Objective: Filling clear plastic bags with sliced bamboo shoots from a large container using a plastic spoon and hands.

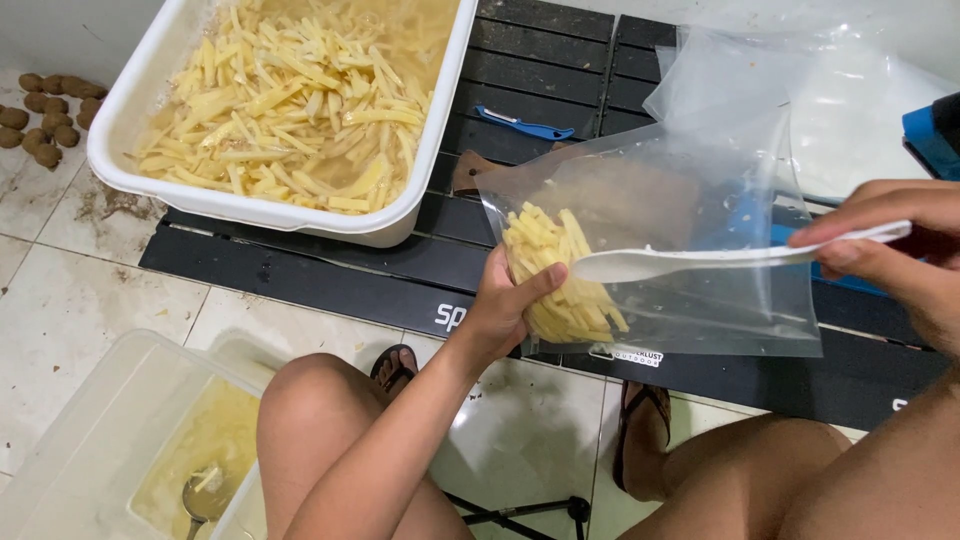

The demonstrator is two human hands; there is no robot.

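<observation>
Two hands are at work over a low black slatted worktop. The left hand grips a clear plastic bag from below and at its side, fingers wrapped around the lower corner where pale yellow potato sticks are heaped; the palm hides part of that heap. The right hand pinches the handle of a white spoon, whose bowl reaches into the bag and rests against the sticks. This hand is cut off by the frame's right edge, so its wrist and the handle's end are hard to make out.

A white rectangular tub sits on the worktop's far left, filled with more potato sticks in cloudy water; its top is cropped by the frame. A blue peeler lies just beside it. Behind the bag, a brown object is blurred by the plastic and cannot be identified. A second clear bag lies farther right. A clear bin on the tiled floor holds murky water and a metal spoon, partly hidden by the knee. Small brown round lumps lie on the floor at upper left.
</observation>
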